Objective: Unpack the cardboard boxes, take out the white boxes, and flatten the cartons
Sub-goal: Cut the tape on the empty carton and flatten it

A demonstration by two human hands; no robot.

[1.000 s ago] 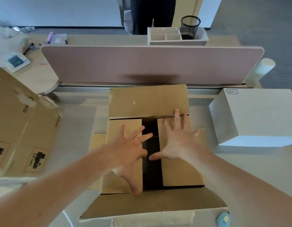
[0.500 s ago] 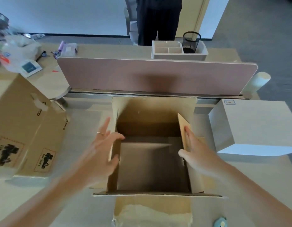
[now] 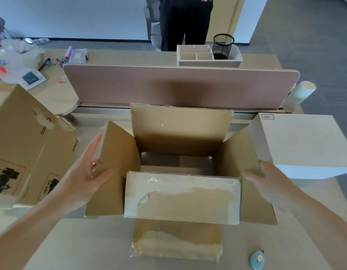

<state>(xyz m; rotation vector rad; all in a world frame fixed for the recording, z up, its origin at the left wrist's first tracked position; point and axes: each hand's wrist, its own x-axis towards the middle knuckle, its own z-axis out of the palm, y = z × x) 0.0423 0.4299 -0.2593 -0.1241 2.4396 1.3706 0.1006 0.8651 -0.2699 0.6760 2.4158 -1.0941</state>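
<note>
A brown carton (image 3: 180, 131) stands open in the middle of the desk, all flaps spread outward, and no white box shows inside it. My left hand (image 3: 85, 178) holds its left flap (image 3: 114, 152), thumb on the inner face and fingers behind. The right flap (image 3: 236, 152) is pinched the same way by my right hand (image 3: 266, 184). The near flap (image 3: 180, 199), with torn clear tape, tilts toward me. A white box (image 3: 305, 145) sits on the desk just right of the carton.
Another printed carton (image 3: 22, 152) lies at the left. A pink divider (image 3: 178, 86) runs behind, with an organizer tray (image 3: 207, 59) and mesh cup (image 3: 223, 45) beyond. A person (image 3: 184, 22) stands at the back. A blue tape cutter (image 3: 257, 259) lies near right.
My hands went from pressing the two inner flaps flat to pulling them apart. The side flaps now splay outward, and the near flap has swung up toward me.
</note>
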